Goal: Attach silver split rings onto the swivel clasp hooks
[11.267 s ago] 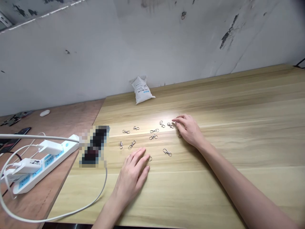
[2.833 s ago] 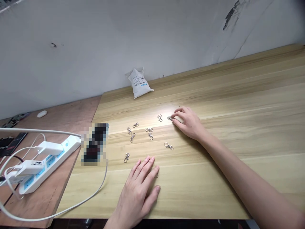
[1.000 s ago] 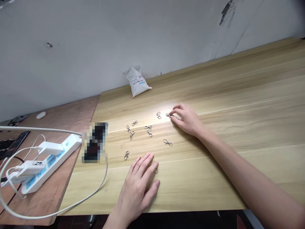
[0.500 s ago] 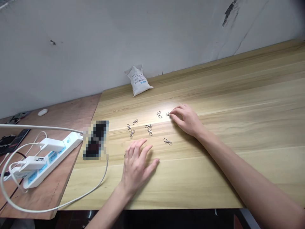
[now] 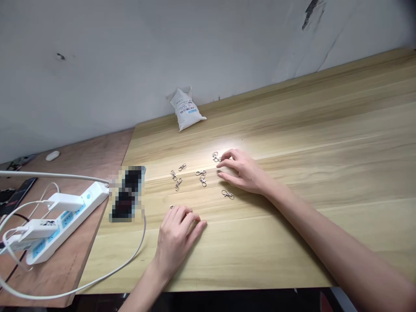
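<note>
Several small silver swivel clasps with rings lie scattered on the light wooden table. My right hand is open at the far side of the group, thumb apart from the fingers. Its fingertips are right beside a pair of clasps lying close together. Below that hand lies a single clasp. Two more clasps lie together in the middle, and three others form a loose cluster on the left. My left hand rests open on the table, fingers slightly bent, partly covering one clasp.
A white plastic package stands against the grey wall. At left, a pixelated phone-like object lies by a white power strip with plugged-in chargers. A white cable loops over the tables' joint. A small white case lies farther back.
My right hand has moved left with a clasp, placed it beside another one, and loosened its pinch. My left hand has shifted slightly left and toward me, its fingers drawn closer together.
</note>
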Demonstrator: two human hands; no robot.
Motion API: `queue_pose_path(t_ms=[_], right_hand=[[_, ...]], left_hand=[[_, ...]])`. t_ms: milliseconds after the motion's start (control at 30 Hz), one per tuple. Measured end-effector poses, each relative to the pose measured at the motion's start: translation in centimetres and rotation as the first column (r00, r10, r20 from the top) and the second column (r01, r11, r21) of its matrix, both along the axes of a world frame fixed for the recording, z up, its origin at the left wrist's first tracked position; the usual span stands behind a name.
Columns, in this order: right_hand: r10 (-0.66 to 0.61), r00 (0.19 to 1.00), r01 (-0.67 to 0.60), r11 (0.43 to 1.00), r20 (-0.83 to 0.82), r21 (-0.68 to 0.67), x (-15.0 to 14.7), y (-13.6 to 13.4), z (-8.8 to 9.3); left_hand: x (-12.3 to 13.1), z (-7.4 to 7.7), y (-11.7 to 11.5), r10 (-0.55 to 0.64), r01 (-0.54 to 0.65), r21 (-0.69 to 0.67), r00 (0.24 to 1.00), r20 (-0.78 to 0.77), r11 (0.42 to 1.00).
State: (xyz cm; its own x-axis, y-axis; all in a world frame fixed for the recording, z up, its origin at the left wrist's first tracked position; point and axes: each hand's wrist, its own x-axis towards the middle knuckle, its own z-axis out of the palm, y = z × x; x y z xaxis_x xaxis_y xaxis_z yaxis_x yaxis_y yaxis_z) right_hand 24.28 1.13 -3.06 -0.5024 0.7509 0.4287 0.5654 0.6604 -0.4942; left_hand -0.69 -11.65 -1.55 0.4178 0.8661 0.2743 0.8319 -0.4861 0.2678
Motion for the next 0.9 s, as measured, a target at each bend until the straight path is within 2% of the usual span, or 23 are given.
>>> queue_pose_path(t_ms=[133, 267, 467, 767, 900], right_hand=[[0.014, 1.000, -0.015, 1.000, 0.007, 0.014, -0.4, -0.3, 0.2], [0.030, 0.999, -0.030, 0.999, 0.034, 0.011, -0.7, -0.5, 0.3], [0.012, 0.999, -0.012, 1.000, 0.037, -0.009, -0.7, -0.4, 0.2], [-0.045, 0.999, 0.045, 0.999, 0.019, -0.006, -0.5, -0.1, 0.0], [-0.068, 0.997, 0.068, 0.997, 0.029, -0.024, -0.2, 0.0, 0.2]], left_hand=[[0.2, 0.2, 0.8, -0.019, 0.020, -0.005, 0.999, 0.027, 1.000], [-0.8, 0.7, -0.2, -0.120, 0.122, -0.027, 0.991, 0.063, 0.992], [-1.7, 1.1, -2.6, -0.235, 0.239, 0.023, 0.965, -0.121, 0.971], [0.3, 1.1, -2.0, -0.331, 0.336, 0.009, 0.931, -0.155, 0.942], [-1.0, 1.0, -3.1, -0.284, 0.292, 0.005, 0.935, -0.214, 0.956]])
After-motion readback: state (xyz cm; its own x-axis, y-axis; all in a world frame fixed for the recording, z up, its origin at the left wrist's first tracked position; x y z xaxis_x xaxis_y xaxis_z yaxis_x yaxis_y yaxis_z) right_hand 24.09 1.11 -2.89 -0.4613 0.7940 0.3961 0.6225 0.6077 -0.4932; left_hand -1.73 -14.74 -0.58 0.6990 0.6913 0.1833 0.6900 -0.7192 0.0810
